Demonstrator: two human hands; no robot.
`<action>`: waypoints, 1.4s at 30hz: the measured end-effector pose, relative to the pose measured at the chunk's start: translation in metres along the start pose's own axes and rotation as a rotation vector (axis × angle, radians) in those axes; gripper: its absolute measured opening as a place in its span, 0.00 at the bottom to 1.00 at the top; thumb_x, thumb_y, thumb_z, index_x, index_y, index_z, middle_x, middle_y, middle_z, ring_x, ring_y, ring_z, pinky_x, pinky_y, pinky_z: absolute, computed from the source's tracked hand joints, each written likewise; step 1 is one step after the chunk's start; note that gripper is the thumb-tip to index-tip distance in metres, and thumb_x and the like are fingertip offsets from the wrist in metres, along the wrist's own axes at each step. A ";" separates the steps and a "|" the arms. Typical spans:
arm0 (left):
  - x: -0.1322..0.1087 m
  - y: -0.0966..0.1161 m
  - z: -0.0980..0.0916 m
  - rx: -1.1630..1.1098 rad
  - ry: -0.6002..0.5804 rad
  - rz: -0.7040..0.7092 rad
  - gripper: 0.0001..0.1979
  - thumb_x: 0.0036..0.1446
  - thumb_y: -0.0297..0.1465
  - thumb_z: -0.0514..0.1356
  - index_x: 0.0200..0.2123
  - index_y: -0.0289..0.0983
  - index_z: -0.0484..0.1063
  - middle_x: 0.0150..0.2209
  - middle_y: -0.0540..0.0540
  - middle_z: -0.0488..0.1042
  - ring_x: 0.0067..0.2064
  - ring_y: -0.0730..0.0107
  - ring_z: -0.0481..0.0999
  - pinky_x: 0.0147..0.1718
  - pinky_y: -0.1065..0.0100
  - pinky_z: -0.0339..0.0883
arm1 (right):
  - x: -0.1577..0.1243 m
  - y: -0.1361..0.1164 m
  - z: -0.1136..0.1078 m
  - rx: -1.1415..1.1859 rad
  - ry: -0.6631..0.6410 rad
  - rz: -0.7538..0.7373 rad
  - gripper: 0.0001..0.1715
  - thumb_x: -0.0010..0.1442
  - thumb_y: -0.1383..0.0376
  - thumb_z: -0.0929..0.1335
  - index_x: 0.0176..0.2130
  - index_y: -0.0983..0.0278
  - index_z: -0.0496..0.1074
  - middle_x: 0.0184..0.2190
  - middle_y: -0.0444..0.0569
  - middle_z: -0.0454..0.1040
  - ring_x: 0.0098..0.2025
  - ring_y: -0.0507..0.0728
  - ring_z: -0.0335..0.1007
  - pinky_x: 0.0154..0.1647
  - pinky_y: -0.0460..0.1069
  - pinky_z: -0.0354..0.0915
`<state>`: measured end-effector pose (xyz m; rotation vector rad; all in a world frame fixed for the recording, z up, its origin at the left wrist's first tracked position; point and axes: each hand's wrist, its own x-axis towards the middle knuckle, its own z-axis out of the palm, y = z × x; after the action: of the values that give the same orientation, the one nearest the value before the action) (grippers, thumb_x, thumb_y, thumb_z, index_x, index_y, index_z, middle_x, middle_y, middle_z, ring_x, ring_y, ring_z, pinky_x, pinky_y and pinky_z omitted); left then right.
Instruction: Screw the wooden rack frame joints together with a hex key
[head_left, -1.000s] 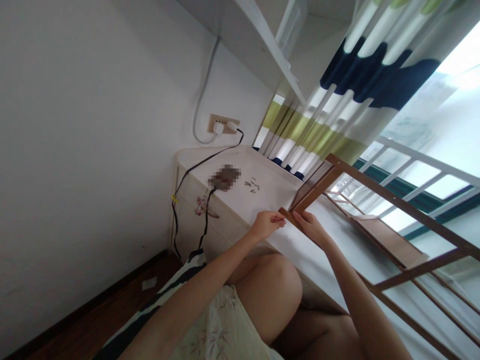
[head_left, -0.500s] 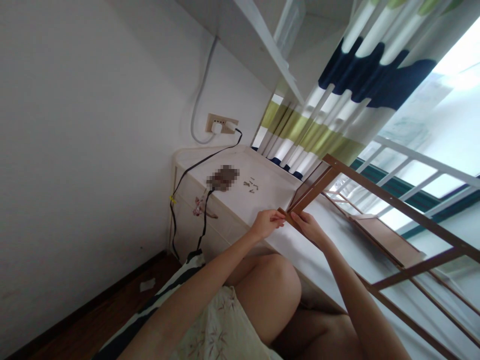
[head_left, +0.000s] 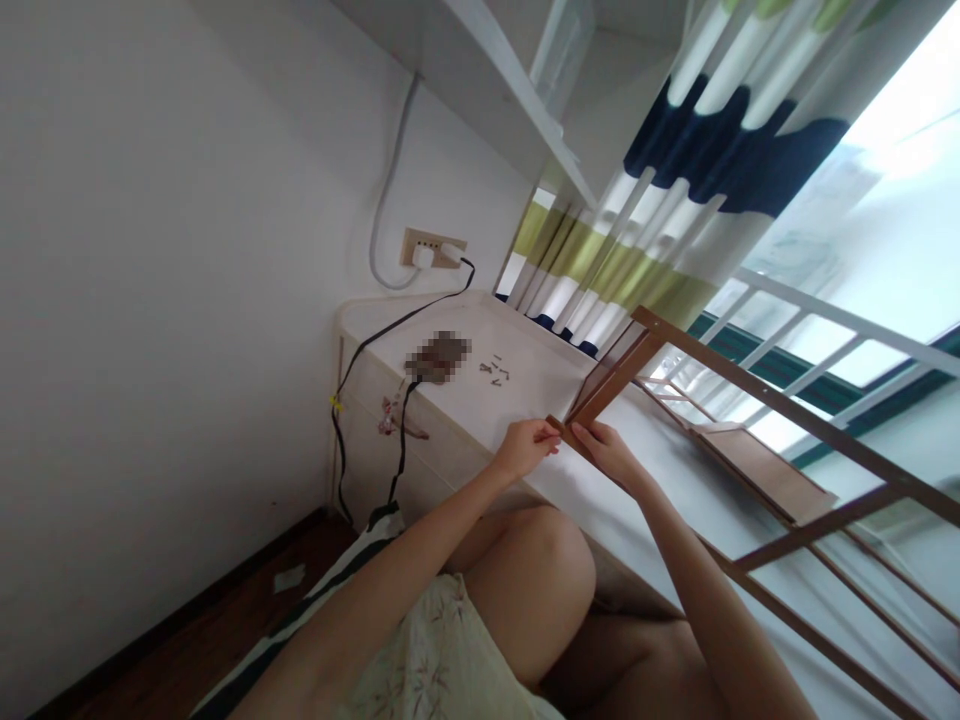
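Note:
A brown wooden frame (head_left: 769, 395) with long rails and cross bars leans over the white tabletop on the right. My right hand (head_left: 609, 455) grips its near rail close to the corner, the thumb lying on top of the wood. At the end of that same rail, my left hand (head_left: 527, 448) is closed in a pinch, its fingertips against the wood. Whatever sits between those fingertips is too small or hidden to make out. Several small metal pieces, like screws and a bent key (head_left: 495, 370), lie on the tabletop beyond my hands.
A blurred-out dark object (head_left: 439, 357) lies on the white table (head_left: 525, 350), with a black cord (head_left: 405, 440) running from it. A wall socket (head_left: 433, 248) holds two plugs. Behind the frame lies a brown panel (head_left: 761, 470). A striped curtain (head_left: 667, 170) hangs by the window.
The whole view has shifted slightly, so everything appears a little further left. Both hands keep their places at the frame's corner.

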<state>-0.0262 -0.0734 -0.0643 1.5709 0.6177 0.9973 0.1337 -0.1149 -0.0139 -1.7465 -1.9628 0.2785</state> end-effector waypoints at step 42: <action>0.007 0.011 -0.024 0.396 0.032 0.355 0.12 0.43 0.34 0.62 0.34 0.39 0.68 0.41 0.49 0.58 0.37 0.75 0.64 0.27 0.75 0.62 | -0.003 -0.011 -0.005 -0.062 0.011 0.015 0.21 0.60 0.54 0.58 0.33 0.70 0.66 0.27 0.44 0.66 0.29 0.50 0.64 0.32 0.48 0.63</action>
<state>-0.0446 -0.0576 -0.0517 2.0682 0.5950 1.2155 0.1271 -0.1209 -0.0053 -1.7983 -1.9705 0.2144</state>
